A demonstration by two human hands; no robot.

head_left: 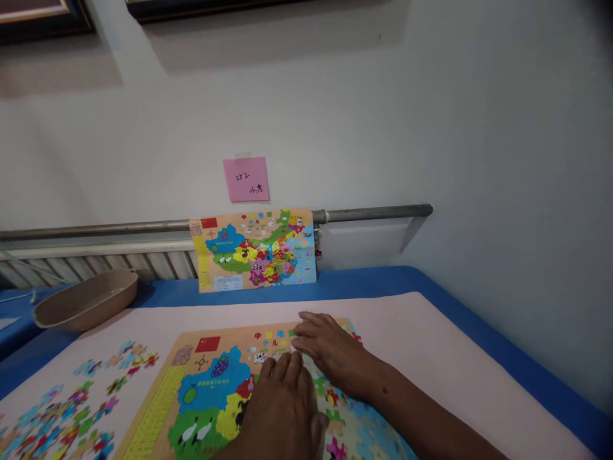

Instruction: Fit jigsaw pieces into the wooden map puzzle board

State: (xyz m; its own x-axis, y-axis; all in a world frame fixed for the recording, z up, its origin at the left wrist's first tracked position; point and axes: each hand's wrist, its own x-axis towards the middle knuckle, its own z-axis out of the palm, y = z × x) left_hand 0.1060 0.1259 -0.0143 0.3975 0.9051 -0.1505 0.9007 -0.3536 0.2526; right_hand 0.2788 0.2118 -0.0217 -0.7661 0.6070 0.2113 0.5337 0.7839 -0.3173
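Note:
A jigsaw puzzle of a map [211,383] lies on the pink sheet in front of me. Its left side is filled in, with a red flag, blue and green regions and a yellow strip. My left hand [282,402] rests over the middle of it, fingers lying forward on the surface and thumb out to the right. Just beyond, my right hand [330,351] reaches in from the right, fingers stretched flat near the puzzle's top edge. Both hands look open; anything beneath them is hidden. Loose puzzle pieces [336,421] lie over the puzzle's right part.
Many loose pieces [62,421] are spread on the pink sheet [431,358] at left. A tan basin [89,300] stands at the back left of the blue table [378,281]. A printed map picture [253,249] leans upright against the radiator pipe [378,214]. A pink note [246,179] hangs above.

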